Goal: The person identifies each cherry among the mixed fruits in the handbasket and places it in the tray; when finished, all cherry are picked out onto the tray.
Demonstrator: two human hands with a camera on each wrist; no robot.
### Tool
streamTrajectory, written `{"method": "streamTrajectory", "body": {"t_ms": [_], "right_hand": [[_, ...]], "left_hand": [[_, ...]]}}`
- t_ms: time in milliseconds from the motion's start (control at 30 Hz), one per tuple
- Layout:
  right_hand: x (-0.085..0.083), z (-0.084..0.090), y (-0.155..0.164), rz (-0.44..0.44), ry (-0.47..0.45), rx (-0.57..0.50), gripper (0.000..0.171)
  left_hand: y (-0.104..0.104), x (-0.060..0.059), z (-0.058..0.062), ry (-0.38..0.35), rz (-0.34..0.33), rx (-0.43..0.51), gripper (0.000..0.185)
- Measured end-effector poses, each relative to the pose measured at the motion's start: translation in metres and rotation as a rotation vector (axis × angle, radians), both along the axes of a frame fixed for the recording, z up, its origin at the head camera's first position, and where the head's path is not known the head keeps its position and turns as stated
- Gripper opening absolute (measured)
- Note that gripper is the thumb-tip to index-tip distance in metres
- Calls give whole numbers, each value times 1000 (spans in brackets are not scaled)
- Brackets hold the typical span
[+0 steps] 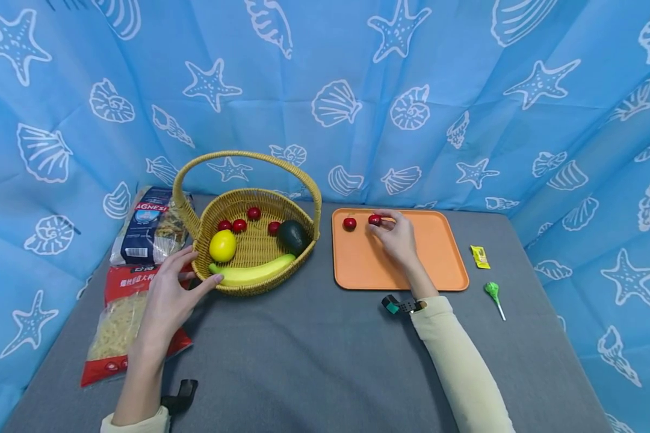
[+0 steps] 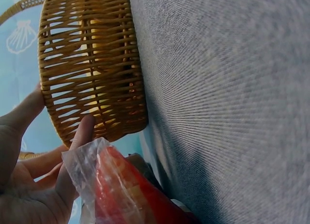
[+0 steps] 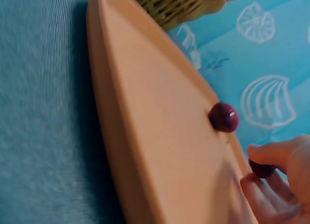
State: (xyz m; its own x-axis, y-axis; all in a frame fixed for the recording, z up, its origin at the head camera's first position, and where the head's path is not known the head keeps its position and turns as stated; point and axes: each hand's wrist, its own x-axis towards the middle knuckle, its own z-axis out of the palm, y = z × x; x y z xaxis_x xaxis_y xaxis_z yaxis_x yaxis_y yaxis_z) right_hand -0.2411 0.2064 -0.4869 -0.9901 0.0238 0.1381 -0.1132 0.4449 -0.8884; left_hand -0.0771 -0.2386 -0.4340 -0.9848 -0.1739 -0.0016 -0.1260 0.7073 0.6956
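Over the orange tray (image 1: pixel 444 278), my right hand (image 1: pixel 399 240) pinches a dark red cherry (image 1: pixel 375 220) between thumb and fingertips. Another cherry (image 1: pixel 349 224), stem showing, lies on the tray to its left; the right wrist view also has this cherry (image 3: pixel 224 117) near the tray's rim. My left hand (image 1: pixel 172 293) holds the near left rim of a wicker basket (image 1: pixel 249 290), with a finger against its outer wall in the left wrist view. Inside the basket are a lemon (image 1: pixel 223 246), a banana (image 1: pixel 254 273), an avocado (image 1: pixel 293 237) and several cherries (image 1: pixel 239 226).
Left of the basket lie an Agnesi pasta bag (image 1: pixel 150 225) and a red pasta bag (image 1: pixel 120 325), partly behind my left hand. A yellow wrapped sweet (image 1: pixel 479 257) and a green lollipop (image 1: pixel 492 291) lie right of the tray. The basket's tall handle (image 1: pixel 249 155) arches upward.
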Motion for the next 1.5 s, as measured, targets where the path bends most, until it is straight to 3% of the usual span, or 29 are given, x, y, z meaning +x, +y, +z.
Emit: {"method": "streamTrajectory", "body": {"t_ms": [200,667,1267,1500], "right_hand": [[-8,-11,0,-37,6,100,37],[-6,-10,-1,-8,-18,139,45],[13,10,5,4,-31,10,48],[38,35,-9,120,55,-129,42]], "left_hand": [[0,1,1,-1,-2,2,83],[-1,0,-1,-1,-4,3,83],[0,1,-2,-1,-1,-6,84],[0,1,-1,7,2,-7,83]]}}
